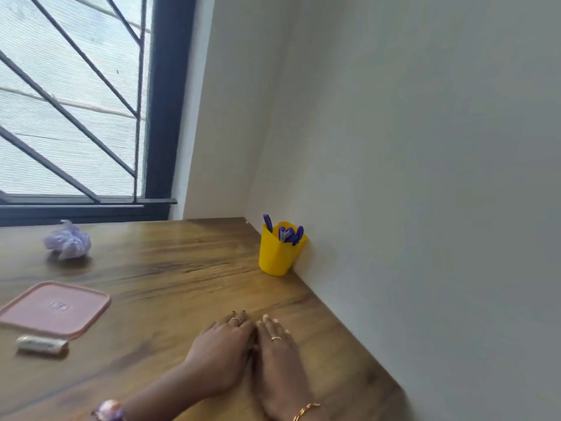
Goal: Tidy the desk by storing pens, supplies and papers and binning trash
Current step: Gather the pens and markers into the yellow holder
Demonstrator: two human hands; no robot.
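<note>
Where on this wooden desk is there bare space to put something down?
The widest bare patch lies between the pink square plastic lid, the crumpled lilac wrapper and the yellow pen cup. The near left is crowded: a silvery tube lies beside the lid. Left hand and right hand rest flat near the wall.

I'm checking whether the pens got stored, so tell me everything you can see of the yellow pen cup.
The yellow pen cup looks like smooth, glossy plastic, with faceted sides that taper toward the base. It stands upright on the wooden desk near the far right corner, its right side against or very close to the white wall. Several blue-capped pens stick out of its open top, one leaning left above the rim. Neither hand touches it.
</note>
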